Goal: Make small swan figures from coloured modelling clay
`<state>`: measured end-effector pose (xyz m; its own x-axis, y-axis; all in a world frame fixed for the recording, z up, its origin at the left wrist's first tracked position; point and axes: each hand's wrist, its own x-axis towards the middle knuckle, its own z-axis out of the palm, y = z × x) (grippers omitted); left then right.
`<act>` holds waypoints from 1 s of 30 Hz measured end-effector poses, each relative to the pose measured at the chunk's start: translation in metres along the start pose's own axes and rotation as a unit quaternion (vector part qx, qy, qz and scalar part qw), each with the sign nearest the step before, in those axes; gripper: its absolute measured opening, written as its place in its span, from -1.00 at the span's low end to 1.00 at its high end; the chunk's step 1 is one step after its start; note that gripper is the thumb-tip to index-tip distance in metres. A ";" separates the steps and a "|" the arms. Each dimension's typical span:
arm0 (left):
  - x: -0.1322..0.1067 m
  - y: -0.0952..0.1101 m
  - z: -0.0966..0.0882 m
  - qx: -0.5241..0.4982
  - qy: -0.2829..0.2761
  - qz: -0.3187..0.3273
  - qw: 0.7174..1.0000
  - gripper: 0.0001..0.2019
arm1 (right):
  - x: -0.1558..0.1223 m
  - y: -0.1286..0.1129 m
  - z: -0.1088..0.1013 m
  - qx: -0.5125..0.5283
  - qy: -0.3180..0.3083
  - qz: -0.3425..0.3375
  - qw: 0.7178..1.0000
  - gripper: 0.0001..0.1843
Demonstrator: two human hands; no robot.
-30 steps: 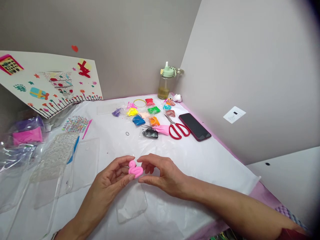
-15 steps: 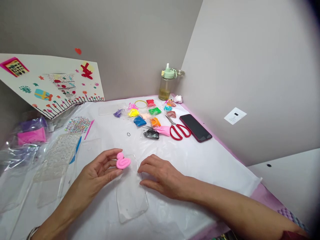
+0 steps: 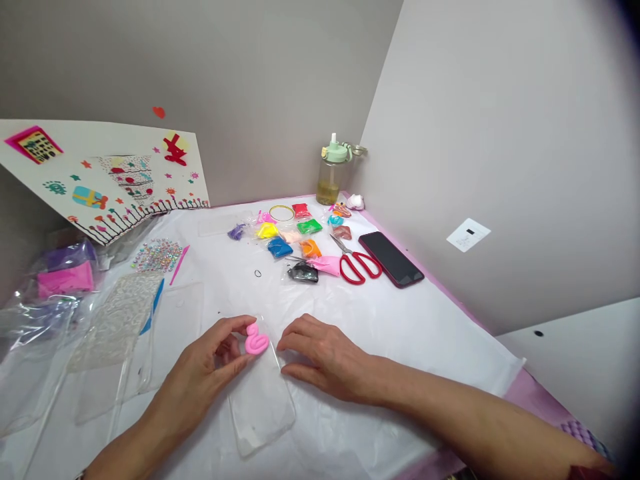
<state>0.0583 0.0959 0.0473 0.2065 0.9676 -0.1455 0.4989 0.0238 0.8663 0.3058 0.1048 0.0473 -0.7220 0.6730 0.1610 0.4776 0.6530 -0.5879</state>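
Observation:
My left hand pinches a small pink clay swan shape between thumb and fingers, holding it at the top end of a clear phone case that lies on the white table cover. My right hand rests just right of the swan, fingers curled down on the case's right edge, holding nothing that I can see.
Several small bags of coloured clay lie further back, with red-handled scissors, a dark phone and a green-lidded bottle. Clear cases and plastic bags crowd the left; a decorated card leans on the wall.
The swan left both hands' joint grip and stayed in my left hand, swung left, then came back over the case. My right hand dropped onto the case.

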 end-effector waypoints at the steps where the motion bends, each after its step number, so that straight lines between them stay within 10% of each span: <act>1: 0.000 0.000 -0.001 0.026 0.005 0.008 1.000 -0.57 | 0.000 0.000 0.000 0.001 -0.001 0.001 1.000 -0.76; 17: -0.003 -0.006 -0.016 0.126 0.006 0.032 0.991 -0.63 | 0.000 -0.002 0.002 -0.058 -0.024 -0.148 0.987 -0.70; 30: -0.004 -0.007 -0.017 0.156 -0.006 0.032 0.987 -0.63 | 0.003 -0.001 0.004 -0.080 -0.035 -0.141 0.986 -0.70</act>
<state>0.0393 0.0964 0.0499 0.2549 0.9614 -0.1031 0.7188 -0.1171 0.6853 0.3016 0.1046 0.0457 -0.8680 0.4341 0.2412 0.3214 0.8613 -0.3935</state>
